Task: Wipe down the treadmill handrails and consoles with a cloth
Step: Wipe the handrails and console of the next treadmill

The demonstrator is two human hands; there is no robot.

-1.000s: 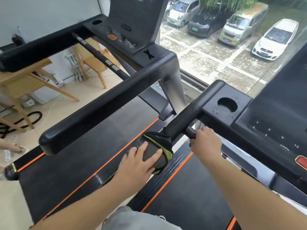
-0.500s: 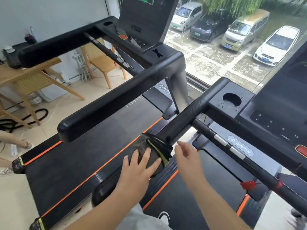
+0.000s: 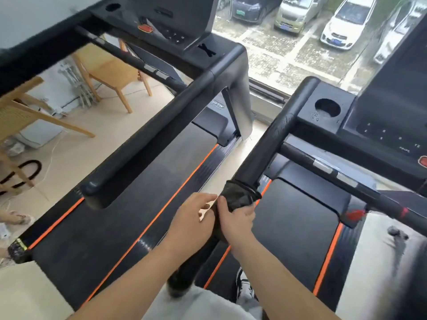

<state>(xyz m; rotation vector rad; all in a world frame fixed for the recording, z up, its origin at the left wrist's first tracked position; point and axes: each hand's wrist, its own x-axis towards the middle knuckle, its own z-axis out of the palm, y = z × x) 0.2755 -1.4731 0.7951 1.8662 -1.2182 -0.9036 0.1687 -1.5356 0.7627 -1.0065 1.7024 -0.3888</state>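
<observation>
Since half a second ago the right hand (image 3: 235, 224) has crossed from open air onto the cloth (image 3: 240, 196), while the left hand (image 3: 191, 218) has slid from the cloth's top to its left edge. That dark cloth is wrapped round the handrail (image 3: 276, 135), low on its near half, with bare black rail above it. The right hand's grip is closed over the cloth's lower part, fingers curled round the rail. The left hand is just left of the handrail; blur hides whether its grip pinches the cloth or only touches it. Right of the handrail a crossbar (image 3: 346, 181) runs off under the console (image 3: 388, 125), with a round cup hole (image 3: 327, 108) at the rail's far end. Left of the handrail lies the neighbouring treadmill's rail (image 3: 147, 139), then wooden chairs (image 3: 111, 72) further left. Beyond the handrail's far end, parked cars (image 3: 344, 26) show through a window.
</observation>
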